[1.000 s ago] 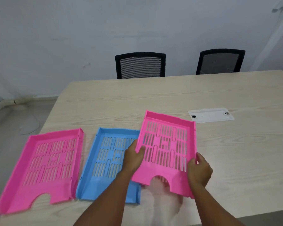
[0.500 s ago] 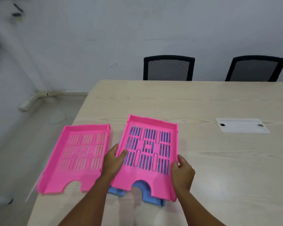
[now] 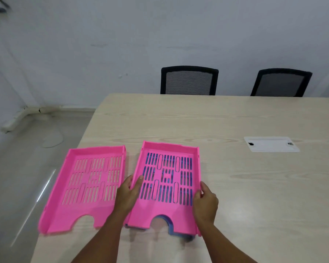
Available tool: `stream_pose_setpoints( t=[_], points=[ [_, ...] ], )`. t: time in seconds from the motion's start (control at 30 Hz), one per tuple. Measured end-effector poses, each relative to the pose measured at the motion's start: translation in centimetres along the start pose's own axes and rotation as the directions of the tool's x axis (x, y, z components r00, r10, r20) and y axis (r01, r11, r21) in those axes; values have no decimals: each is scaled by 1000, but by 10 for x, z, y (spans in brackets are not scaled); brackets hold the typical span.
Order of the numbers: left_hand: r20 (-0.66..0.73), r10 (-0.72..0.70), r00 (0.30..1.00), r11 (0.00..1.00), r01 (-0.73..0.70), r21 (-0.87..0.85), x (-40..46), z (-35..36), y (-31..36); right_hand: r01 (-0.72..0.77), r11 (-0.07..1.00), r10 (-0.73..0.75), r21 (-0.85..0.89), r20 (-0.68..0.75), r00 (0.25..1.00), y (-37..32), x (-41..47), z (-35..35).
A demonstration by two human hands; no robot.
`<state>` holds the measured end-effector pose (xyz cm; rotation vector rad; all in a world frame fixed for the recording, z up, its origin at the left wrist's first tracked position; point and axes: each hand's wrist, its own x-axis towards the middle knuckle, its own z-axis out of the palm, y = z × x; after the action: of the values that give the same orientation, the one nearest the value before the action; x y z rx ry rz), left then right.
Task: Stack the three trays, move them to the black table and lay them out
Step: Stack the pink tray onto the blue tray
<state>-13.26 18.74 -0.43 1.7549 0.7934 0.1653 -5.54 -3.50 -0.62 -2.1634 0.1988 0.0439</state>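
A pink slotted tray (image 3: 166,209) sits nested on top of the blue tray (image 3: 171,229), whose blue shows through the slots and at the front notch. My left hand (image 3: 126,194) grips the pink tray's left wall, thumb inside. My right hand (image 3: 205,203) holds its right wall. A second pink tray (image 3: 87,186) lies flat just to the left, close to the table's left edge, apart from both hands.
The pale wooden table (image 3: 235,177) carries a white cable cover plate (image 3: 271,144) at the right. Two black mesh chairs (image 3: 189,80) (image 3: 281,82) stand behind the far edge. Grey floor (image 3: 17,177) drops off at the left.
The pink tray in my hands has moved left from beside the blue tray and come down onto it, now covering it. The camera view has shifted left.
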Motion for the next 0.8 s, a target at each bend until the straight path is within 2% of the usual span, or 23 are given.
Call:
stream_pose_setpoints(
  t=[0.37, 0.8],
  points=[
    [74, 34, 997, 999, -33, -15, 13, -11, -1, 1, 1000, -3, -24, -88, 996, -2, -4, 11],
    [98, -8, 995, 1000, 9, -10, 17, -3, -9, 21, 1000, -20, -2, 103, 994, 2, 14, 4]
  ],
)
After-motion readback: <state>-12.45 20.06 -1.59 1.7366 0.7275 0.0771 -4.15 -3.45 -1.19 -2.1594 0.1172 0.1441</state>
